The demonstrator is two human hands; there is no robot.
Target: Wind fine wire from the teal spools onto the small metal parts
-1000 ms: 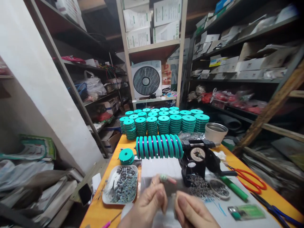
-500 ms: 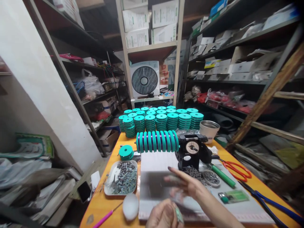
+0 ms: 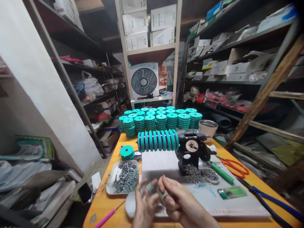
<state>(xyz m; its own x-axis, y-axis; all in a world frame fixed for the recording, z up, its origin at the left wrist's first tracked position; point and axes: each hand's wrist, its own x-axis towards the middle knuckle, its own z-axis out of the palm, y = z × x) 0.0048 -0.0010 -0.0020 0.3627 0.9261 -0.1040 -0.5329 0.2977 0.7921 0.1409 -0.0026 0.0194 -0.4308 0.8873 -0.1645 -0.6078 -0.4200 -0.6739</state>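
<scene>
Both of my hands meet low over the front of the white board. My left hand (image 3: 145, 204), blurred, has its fingers curled around a small pale green piece (image 3: 149, 186). Close beside it, my right hand (image 3: 177, 199) is closed, thumb and index finger pinched; whatever they hold is too small or blurred to name. Beyond the hands, a row of teal spools (image 3: 158, 141) with dark purple thread or line sits on the shaft of a black winding machine (image 3: 190, 152). Partly behind my left hand lies a whitish rounded object (image 3: 130, 205).
A white tray (image 3: 111, 187) of small metal pieces lies left, near a pink-handled tool (image 3: 108, 218). Stacked teal spools (image 3: 161, 118) line the back. Orange-handled scissors (image 3: 235, 167), a green stick (image 3: 222, 172), a metal-piece dish (image 3: 210, 175) and blue-handled pliers (image 3: 273, 202) lie right.
My right hand has drawn back from its outstretched position to beside my left hand and closed. My left hand has moved left and up. The camera view has shifted slightly.
</scene>
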